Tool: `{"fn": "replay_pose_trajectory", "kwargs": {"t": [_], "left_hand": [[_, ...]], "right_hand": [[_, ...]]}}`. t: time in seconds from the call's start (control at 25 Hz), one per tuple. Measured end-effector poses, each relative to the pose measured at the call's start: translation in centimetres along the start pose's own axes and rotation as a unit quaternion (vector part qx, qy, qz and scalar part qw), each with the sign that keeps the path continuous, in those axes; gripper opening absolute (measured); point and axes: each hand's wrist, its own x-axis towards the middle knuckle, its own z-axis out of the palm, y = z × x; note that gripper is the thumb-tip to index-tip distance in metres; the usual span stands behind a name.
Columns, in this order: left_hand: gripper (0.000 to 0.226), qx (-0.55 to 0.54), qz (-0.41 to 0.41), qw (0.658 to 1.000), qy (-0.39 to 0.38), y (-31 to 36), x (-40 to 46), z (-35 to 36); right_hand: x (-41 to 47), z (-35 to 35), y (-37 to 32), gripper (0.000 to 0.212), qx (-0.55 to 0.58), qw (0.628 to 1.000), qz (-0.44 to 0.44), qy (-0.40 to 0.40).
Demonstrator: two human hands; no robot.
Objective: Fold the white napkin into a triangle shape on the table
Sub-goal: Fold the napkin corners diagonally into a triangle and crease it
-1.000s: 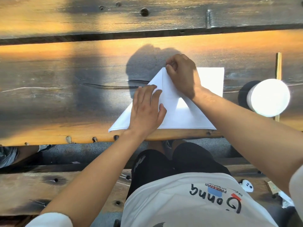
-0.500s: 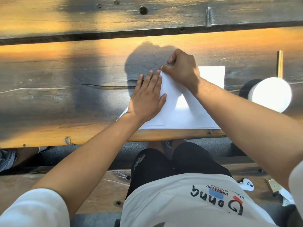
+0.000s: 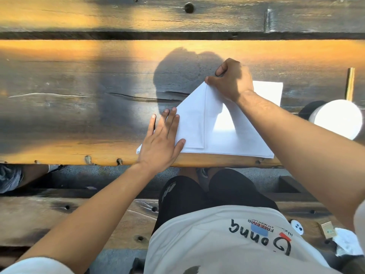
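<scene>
Two hands are engaged on one white napkin (image 3: 199, 125), which lies flat on the wooden counter (image 3: 79, 119), its long lower edge running just inside the counter's near edge. A triangle has largely been formed already: a peak is seen at the napkin's far end, and a straight fold line runs from that peak toward the near edge. The step in hand is judged to be the creasing and aligning of the final fold.

The left hand (image 3: 161, 142) is laid open and flat, fingers spread, on the napkin's left corner, so that nothing is gripped; the cloth is only pressed down. The right hand (image 3: 232, 81) is closed at the napkin's peak, where the tip appears to be pinched between thumb and fingers, though the exact contact is partly hidden by the knuckles.

For the next move, the peak would need to be kept pinned while the left palm is swept along the slanted left edge to flatten it; the layers could slip out of line if the pinch is released early.

Counted beside the napkin: one further white sheet (image 3: 269, 90), partly covered by the right wrist, just beyond the napkin's right side; one white round-topped object (image 3: 337, 120), well to the napkin's right; one thin wooden stick (image 3: 350, 84) beyond that object.
</scene>
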Motion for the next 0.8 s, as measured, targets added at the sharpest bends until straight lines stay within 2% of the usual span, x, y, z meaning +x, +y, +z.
{"fn": "replay_pose_trajectory", "kwargs": {"t": [0.56,0.68,0.8], "left_hand": [[0.076,0.026,-0.058,0.996,-0.060,-2.7,-12.3,2.2],[0.073,0.011,-0.061,0.997,-0.038,-2.7,-12.7,1.5],[0.066,-0.042,-0.065,0.996,0.043,-1.8,-10.0,0.0]], "right_hand": [[-0.8,0.3,-1.1,0.026,-0.019,0.999,0.026,0.008],[-1.1,0.2,-1.3,0.021,-0.026,0.999,0.022,0.006],[-1.9,0.1,-1.3,0.014,-0.004,1.000,-0.004,0.011]]}}
